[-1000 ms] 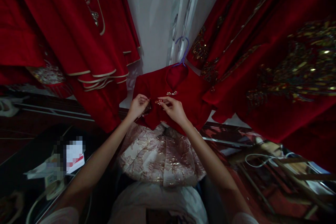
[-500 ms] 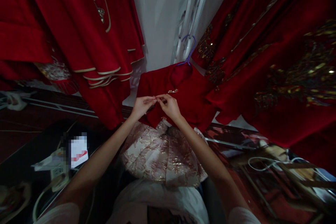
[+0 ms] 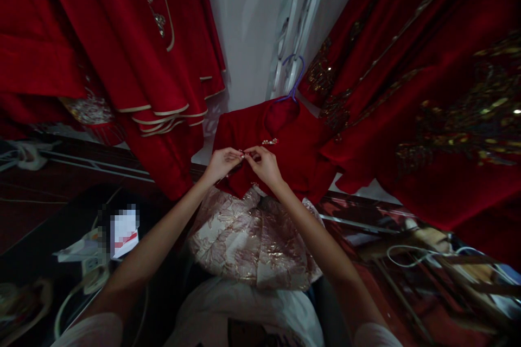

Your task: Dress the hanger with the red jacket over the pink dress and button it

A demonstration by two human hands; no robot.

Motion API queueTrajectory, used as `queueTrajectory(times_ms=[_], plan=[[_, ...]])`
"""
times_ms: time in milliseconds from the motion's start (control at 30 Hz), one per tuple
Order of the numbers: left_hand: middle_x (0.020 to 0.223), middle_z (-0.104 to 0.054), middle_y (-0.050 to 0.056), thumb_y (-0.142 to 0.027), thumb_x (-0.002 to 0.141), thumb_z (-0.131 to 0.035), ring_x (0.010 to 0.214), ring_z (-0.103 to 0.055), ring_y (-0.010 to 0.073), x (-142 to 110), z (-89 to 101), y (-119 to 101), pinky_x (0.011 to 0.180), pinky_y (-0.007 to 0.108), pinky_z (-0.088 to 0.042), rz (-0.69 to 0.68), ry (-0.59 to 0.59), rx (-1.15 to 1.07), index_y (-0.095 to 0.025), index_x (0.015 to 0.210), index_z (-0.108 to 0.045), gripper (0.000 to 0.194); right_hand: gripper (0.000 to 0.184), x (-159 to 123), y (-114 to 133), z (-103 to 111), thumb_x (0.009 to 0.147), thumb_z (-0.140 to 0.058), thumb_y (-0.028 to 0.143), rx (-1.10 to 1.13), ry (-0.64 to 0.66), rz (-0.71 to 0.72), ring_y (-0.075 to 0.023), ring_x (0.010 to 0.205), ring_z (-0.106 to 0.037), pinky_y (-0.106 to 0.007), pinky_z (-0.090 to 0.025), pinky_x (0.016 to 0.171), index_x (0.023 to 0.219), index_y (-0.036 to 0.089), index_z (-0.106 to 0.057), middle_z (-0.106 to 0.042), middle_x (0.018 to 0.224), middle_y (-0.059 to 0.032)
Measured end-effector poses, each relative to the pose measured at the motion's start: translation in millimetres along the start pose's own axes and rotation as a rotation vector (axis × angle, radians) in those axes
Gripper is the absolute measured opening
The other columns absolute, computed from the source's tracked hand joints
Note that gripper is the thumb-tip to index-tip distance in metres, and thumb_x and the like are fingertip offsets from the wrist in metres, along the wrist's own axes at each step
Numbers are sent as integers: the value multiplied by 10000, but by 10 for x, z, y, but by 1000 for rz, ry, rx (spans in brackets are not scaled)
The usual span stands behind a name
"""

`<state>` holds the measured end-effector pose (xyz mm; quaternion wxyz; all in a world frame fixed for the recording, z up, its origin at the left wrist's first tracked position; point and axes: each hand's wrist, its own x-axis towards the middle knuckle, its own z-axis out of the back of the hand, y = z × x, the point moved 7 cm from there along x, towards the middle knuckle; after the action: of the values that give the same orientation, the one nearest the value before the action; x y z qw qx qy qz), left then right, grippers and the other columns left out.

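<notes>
Pinching a small beaded fastening (image 3: 243,155) at the front of a red jacket (image 3: 299,146), with the left hand (image 3: 223,162) and the right hand (image 3: 264,165) meeting fingertips to fingertips. Pressing the thumb and fingers of each hand closed at that spot; cannot tell which part of the fastening lies in which hand, too small and dim. Bending both wrists inward, just below and to the left of a pearly clasp (image 3: 269,142) near the collar. Seeing the jacket spread in front, under a purple hanger (image 3: 293,84) hooked up against a pale panel (image 3: 244,27). Finding a shiny cream and pink brocade skirt (image 3: 256,244) just below the jacket, between the forearms, over the lap.

Looking left, noticing red garments with pale piping (image 3: 134,65) hanging close by, and lower down a dark table (image 3: 44,233) bearing a white box (image 3: 125,236), partly blurred out, next to a pale power strip (image 3: 95,274) with a cable. Looking right, noticing red garments with gold sequins (image 3: 423,65) hanging and reaching to the jacket's side, and under them a wooden frame (image 3: 396,287) on the reddish floor (image 3: 385,312), with a white cord (image 3: 401,264) looped near the top.
</notes>
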<state>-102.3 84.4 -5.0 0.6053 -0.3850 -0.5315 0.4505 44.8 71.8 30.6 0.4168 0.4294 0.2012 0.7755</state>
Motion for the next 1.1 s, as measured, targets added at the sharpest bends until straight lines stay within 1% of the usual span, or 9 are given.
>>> queueTrajectory(times_ms=[200,267,333,400,467,633,767,933,1100], plan=[[775,-661,23,-290,714,-661,737,-632,136,-139,-82,277,752,299,-506,53,-69,73,-166,887,-562,234,261,-333,-156,156,892,-496,341,234,78,-127,-127,855,-666,-237,-557,677,1095,210,-593,-677,1029,-40],[778,-649,21,-334,758,-621,727,-617,140,-217,-155,319,744,299,-501,50,44,166,-172,847,-564,193,256,-527,-206,211,888,-504,362,234,113,-172,-134,831,-675,-246,-560,678,1047,198,-620,-686,1008,-46],[797,-646,22,-366,800,-575,744,-611,150,-314,-249,285,746,297,-496,2,234,262,-180,825,-577,188,275,-713,-225,200,900,-482,379,261,215,-216,-140,776,-686,-256,-559,664,1022,188,-637,-701,949,-48],[861,-656,31,-357,808,-568,796,-618,166,-422,-302,208,765,300,-494,-60,400,355,-192,898,-602,191,266,-840,-197,174,884,-514,364,209,308,-207,-153,799,-687,-269,-550,693,1047,198,-644,-706,958,-50],[959,-657,52,-307,775,-608,867,-621,189,-503,-287,125,805,313,-489,-122,462,469,-210,1029,-609,272,276,-888,-168,173,854,-565,333,71,321,-179,-163,847,-674,-281,-533,734,1099,223,-629,-694,1017,-51],[1049,-625,79,-154,748,-579,919,-615,198,-590,-189,55,854,324,-483,-204,415,614,-236,1168,-584,429,244,-929,-280,163,831,-589,279,-325,220,-339,-183,857,-643,-286,-479,732,1067,218,-588,-662,958,-67],[986,-607,63,-212,754,-603,781,-604,178,-579,-127,110,758,320,-498,-191,346,663,-219,1057,-585,304,267,-1010,-394,58,775,-659,305,-492,217,-439,-191,820,-627,-263,-438,647,1004,219,-554,-624,945,-67],[775,-580,27,-277,749,-626,675,-575,174,-523,-85,172,654,291,-458,-174,306,735,-221,856,-585,128,79,-968,-477,6,804,-607,246,-356,137,-337,-140,705,-601,-225,-418,609,868,221,-570,-622,820,-19],[755,-609,33,-298,773,-587,625,-577,176,-478,-49,226,586,280,-414,-158,281,776,-226,818,-592,85,134,-881,-527,150,730,-672,275,-4,181,-320,-115,629,-579,-210,-430,583,753,188,-573,-615,686,8]])
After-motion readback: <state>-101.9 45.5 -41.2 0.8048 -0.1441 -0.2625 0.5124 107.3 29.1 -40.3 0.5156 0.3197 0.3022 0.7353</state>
